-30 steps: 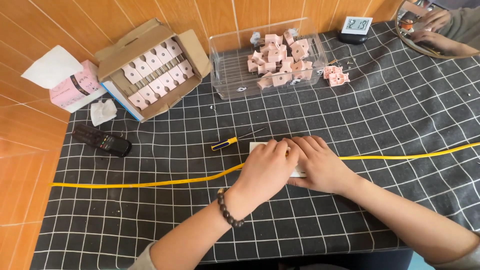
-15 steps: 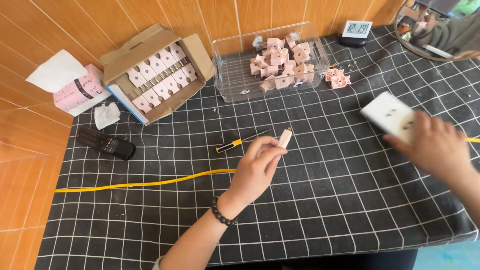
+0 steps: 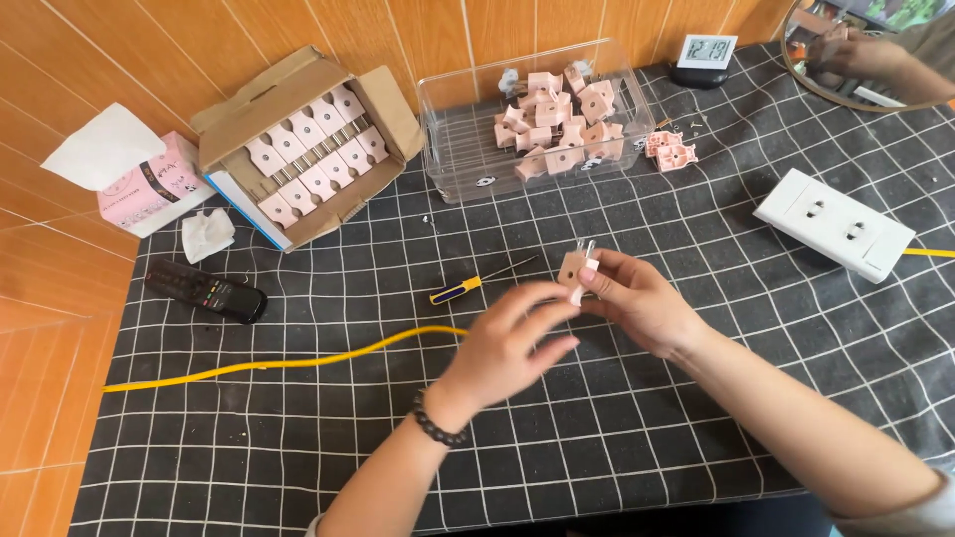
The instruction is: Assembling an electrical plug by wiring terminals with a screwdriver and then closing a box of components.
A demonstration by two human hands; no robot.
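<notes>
1. gripping a small pink plug (image 3: 575,270) in the right hand (image 3: 642,303), fingers closed on its body, metal prongs pointing up, raised above the checked cloth (image 3: 298,457).
2. hovering just beside it with the left hand (image 3: 512,343), fingers spread and blurred, holding nothing, tips close to the plug but contact impossible to tell.
3. risking a slip: pinching so small a part at its edge only, so a bump from the moving left hand probably knocking it loose onto the cloth.
4. risking a poke: prongs standing bare and upward, near the left fingertips.
5. lying just beyond the hands, a screwdriver (image 3: 479,282) with a yellow and blue handle; likely rolling away if brushed by a wrist.
6. trailing under the left forearm, a yellow cable (image 3: 279,363); possibly snagging on the bead bracelet (image 3: 438,426) and dragging across the cloth.
7. sitting well apart to the right, a white socket strip (image 3: 834,223), near the table's edge; a tug on its cable possibly pulling it off.
8. standing further back, a clear tub (image 3: 458,149) of pink parts, a few loose ones (image 3: 669,151) beside it, and a cardboard box (image 3: 303,149) of more; small loose pieces easily getting scattered by a careless reach.
</notes>
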